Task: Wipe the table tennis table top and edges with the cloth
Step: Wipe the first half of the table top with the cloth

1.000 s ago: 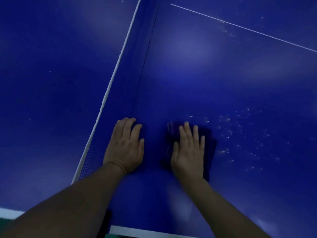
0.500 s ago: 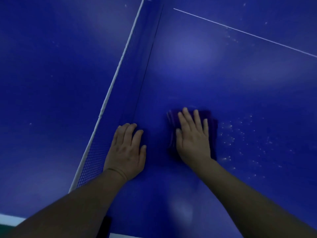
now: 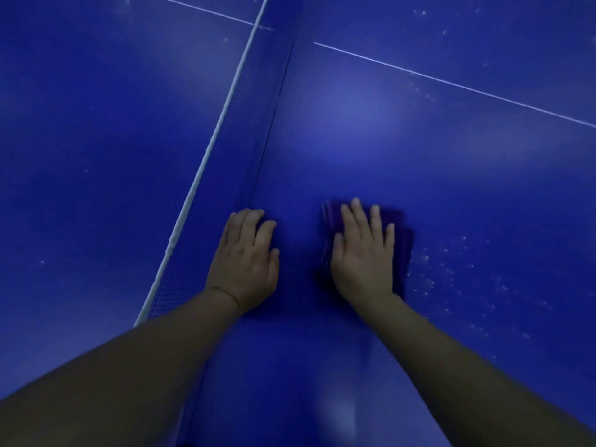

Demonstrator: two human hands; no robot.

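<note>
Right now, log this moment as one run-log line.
step: wiping table top | right hand: flat on cloth | left hand: resting on table beside net | specks: right of cloth

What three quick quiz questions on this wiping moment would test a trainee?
1. True or false: the right hand presses flat on the cloth.
2. The pale specks lie: A) to the right of the cloth, B) beyond the net, C) under the left hand.
3. Fill in: the left hand rests on the bare ____.

Key: 1 true; 2 A; 3 table.
</note>
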